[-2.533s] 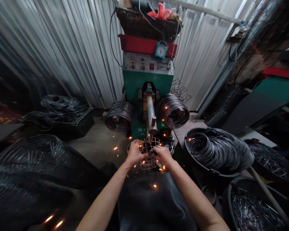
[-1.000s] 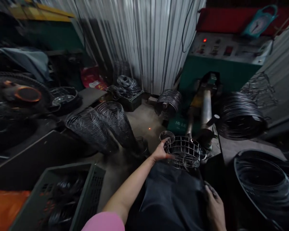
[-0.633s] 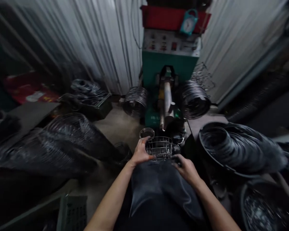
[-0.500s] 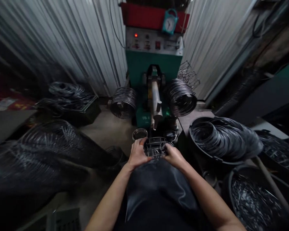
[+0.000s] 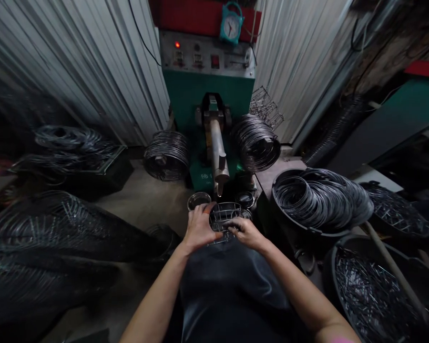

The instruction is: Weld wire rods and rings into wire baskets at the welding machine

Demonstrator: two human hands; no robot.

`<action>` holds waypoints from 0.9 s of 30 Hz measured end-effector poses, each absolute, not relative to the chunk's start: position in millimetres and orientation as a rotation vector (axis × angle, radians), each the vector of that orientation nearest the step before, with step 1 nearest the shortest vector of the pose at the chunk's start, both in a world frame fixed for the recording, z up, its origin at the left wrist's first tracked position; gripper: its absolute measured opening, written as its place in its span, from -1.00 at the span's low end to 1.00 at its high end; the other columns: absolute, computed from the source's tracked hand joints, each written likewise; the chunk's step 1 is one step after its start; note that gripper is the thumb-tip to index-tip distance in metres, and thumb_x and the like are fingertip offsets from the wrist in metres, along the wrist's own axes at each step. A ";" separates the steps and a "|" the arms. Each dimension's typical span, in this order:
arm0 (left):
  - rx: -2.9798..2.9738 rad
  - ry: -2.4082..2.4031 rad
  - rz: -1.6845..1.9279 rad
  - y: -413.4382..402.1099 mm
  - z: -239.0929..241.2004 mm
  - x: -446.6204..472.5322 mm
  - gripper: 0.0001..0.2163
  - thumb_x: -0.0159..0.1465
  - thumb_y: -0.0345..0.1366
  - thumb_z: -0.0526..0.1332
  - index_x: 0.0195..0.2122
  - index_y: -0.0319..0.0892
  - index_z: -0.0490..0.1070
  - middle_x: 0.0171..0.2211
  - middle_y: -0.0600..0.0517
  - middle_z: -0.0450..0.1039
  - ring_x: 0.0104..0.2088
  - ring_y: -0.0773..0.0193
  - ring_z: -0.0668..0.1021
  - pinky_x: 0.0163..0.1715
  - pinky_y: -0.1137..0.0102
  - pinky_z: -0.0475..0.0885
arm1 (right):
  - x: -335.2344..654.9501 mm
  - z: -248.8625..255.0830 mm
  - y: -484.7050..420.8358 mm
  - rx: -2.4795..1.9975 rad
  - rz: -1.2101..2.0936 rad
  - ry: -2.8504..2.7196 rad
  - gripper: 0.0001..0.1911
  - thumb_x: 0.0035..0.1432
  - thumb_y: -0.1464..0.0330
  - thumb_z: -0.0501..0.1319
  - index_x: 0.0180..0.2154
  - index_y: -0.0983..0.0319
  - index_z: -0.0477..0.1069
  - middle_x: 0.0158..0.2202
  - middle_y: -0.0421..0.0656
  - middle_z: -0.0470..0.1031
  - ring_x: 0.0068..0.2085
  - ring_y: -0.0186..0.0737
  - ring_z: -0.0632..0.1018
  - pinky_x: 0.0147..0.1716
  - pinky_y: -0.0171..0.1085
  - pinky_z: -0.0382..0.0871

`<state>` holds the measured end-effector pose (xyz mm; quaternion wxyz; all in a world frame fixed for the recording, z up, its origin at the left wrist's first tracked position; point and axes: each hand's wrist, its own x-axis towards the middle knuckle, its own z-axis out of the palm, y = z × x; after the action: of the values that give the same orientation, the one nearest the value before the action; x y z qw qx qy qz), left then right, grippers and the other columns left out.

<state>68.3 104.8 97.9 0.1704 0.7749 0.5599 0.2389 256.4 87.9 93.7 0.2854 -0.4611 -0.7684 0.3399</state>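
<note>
A small round wire basket is held over my dark apron, just below the tip of a green machine's metal arm. Gripping its left side, my left hand has the thumb along the near edge and the fingers round the far side. My right hand reaches over the basket's near right part with thumb and fingers pinched together. Whether a small wire piece sits in that pinch is too dark to tell. Part of the basket is hidden behind both hands.
Wire coils hang left and right of the machine. On the right stand a tub of wire rings and a bucket of short wire pieces. Wrapped bundles of wire rings lie on the left. A teal clock hangs above.
My right hand has moved from the basket's right rim inward over its near middle. My left hand keeps its grip on the left side. The whole view has shifted slightly.
</note>
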 end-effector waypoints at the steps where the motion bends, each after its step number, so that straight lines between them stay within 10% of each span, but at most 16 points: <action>1: 2.203 1.580 0.689 107.0 97.6 66.8 -0.22 -0.21 -0.23 0.36 0.10 -0.11 0.15 0.00 -0.08 0.25 0.02 0.00 0.31 0.02 0.15 0.21 | 257.4 95.7 89.2 -1.203 0.877 -2.118 -0.78 0.06 0.46 0.17 -0.21 0.23 0.48 -0.24 -0.10 0.53 -0.19 -0.20 0.52 -0.18 -0.25 0.36; 27: 2.095 1.505 0.785 152.9 94.3 47.0 -0.24 -0.23 -0.26 0.35 0.08 -0.10 0.18 -0.02 -0.07 0.27 0.02 -0.01 0.34 0.03 0.14 0.25 | 235.5 100.5 130.1 -1.246 0.465 -2.371 -0.81 0.08 0.49 0.19 -0.23 0.21 0.47 -0.28 -0.12 0.49 -0.26 -0.26 0.54 -0.28 -0.35 0.38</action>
<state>47.0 152.9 94.3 0.2208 0.7577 0.5444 0.2841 235.5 130.1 100.5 0.2099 -0.4480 -0.8528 0.1673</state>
